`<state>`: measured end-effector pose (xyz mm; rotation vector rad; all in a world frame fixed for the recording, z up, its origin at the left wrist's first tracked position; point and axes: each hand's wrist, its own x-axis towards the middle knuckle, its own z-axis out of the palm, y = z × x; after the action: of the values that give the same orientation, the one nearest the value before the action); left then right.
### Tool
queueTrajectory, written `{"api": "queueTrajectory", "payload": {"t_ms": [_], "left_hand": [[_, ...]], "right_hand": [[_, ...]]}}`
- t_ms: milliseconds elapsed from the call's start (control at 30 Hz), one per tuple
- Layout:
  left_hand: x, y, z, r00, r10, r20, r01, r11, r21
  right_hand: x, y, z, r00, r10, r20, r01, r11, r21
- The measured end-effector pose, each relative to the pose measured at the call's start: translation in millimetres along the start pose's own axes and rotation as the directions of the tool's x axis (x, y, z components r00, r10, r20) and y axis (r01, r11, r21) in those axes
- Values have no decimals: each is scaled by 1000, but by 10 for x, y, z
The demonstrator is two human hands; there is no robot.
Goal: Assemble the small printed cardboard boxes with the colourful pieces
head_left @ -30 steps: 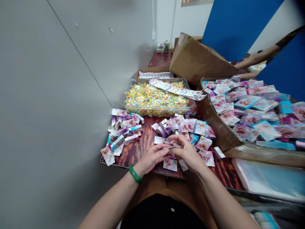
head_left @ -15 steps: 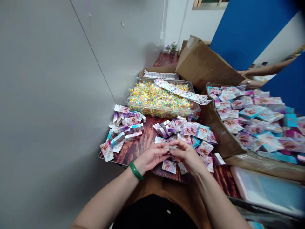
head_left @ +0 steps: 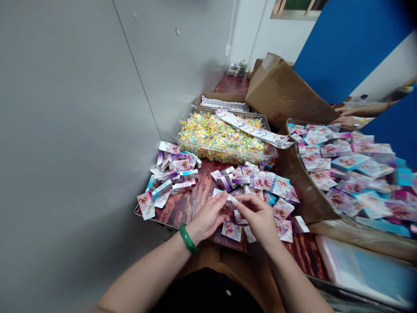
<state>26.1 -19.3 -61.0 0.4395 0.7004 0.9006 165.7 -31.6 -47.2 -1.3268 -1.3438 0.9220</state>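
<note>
A dark red wood-grained table [head_left: 206,180] stands beside a smooth grey wall panel [head_left: 81,130], with a white wall [head_left: 252,39] behind and a flat blue panel [head_left: 342,52] at upper right. Over the table's near part, the left hand [head_left: 208,218] and right hand [head_left: 262,217] both have their grip closed, fingertips on a small white printed cardboard box [head_left: 230,198]. Purple, pink and blue printed boxes [head_left: 263,179] lie heaped around and beyond; another heap [head_left: 179,165] lies near the grey panel. Farther back sits a clear plastic tray [head_left: 273,152] of colourful wrapped pieces [head_left: 215,134]. A brown cardboard carton [head_left: 297,189] full of similar boxes stands at right, another person's hands [head_left: 350,116] beyond it.
</note>
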Motion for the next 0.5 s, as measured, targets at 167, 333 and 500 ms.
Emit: {"api": "queueTrajectory", "payload": {"t_ms": [167,333,500], "left_hand": [[0,2,26,1000,14,-3,-14,1000,1],[6,1,59,998,54,-30,-55,998,-39],[29,-73,100,992,126,-30,-130,977,-171]], "right_hand": [[4,-5,1,986,-165,-40,162,985,-60],[-69,55,34,914,-407,8,397,888,-232],[-153,169,90,844,-531,76,523,784,-335]]}}
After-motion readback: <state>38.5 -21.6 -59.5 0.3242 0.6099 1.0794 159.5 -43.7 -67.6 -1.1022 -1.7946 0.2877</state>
